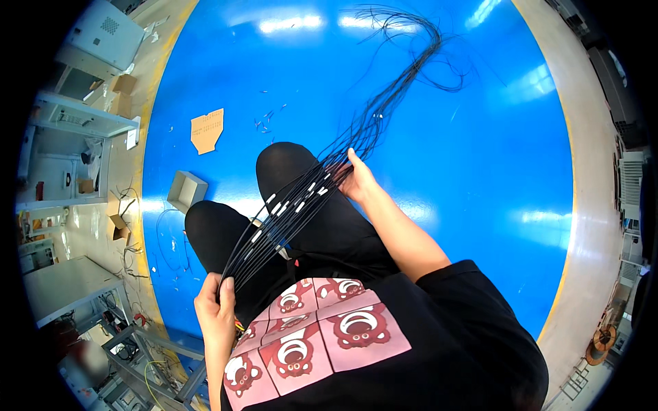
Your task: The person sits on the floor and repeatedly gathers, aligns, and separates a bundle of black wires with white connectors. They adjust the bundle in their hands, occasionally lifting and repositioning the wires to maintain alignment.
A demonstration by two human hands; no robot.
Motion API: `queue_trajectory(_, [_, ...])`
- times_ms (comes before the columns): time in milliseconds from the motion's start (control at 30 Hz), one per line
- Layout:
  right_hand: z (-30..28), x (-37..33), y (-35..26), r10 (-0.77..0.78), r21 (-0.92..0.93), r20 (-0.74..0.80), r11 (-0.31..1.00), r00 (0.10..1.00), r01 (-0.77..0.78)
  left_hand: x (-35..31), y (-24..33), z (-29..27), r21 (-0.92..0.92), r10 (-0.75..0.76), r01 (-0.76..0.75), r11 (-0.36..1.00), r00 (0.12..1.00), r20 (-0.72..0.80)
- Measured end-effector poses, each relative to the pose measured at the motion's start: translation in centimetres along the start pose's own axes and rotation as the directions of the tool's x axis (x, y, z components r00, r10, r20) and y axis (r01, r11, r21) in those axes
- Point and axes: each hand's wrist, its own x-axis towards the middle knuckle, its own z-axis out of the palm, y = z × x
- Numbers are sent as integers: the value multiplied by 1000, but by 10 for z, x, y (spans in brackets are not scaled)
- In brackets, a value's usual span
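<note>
A bundle of thin black wires [279, 212] stretches over my lap, several of them carrying short white marker sleeves [300, 206]. My left hand [216, 301] is closed round the near end of the bundle, thumb on top. Farther along, my right hand [356, 179] supports the wires from their right side, thumb raised and the other fingers partly hidden beneath them. Between the hands the wires fan out side by side. Past my right hand they run away over the blue floor [480, 157] and end in a loose, tangled spread.
On the floor to the left lie a torn cardboard piece [207, 131], an open grey box [186, 191] and small scattered scraps [263, 125]. Metal cabinets [75, 157] and a grey frame [147, 356] stand along the left side. A cable spool [602, 342] is at the far right.
</note>
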Motion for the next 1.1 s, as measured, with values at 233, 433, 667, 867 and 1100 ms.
queue_trajectory(233, [9,-3,-25,-144,-112,-20,984,989,141,-7,-2,-32,-84,-35,27,996,995,-96])
queue_trajectory(433, [-3,-13,-23,-83,248,-229,959,970,140,13,-43,-44,5,20,-20,1000,996,-90])
queue_trajectory(667, [-76,-95,-89,-493,201,-18,850,870,486,23,-51,-36,-36,27,-34,999,981,-192])
queue_trajectory(867, [-160,-53,-26,-140,228,-423,940,895,254,32,-65,-35,68,149,-139,988,975,-165])
queue_trajectory(1100, [-165,-63,-67,-419,-109,-326,907,847,407,25,-57,-46,1,38,-40,999,950,-309])
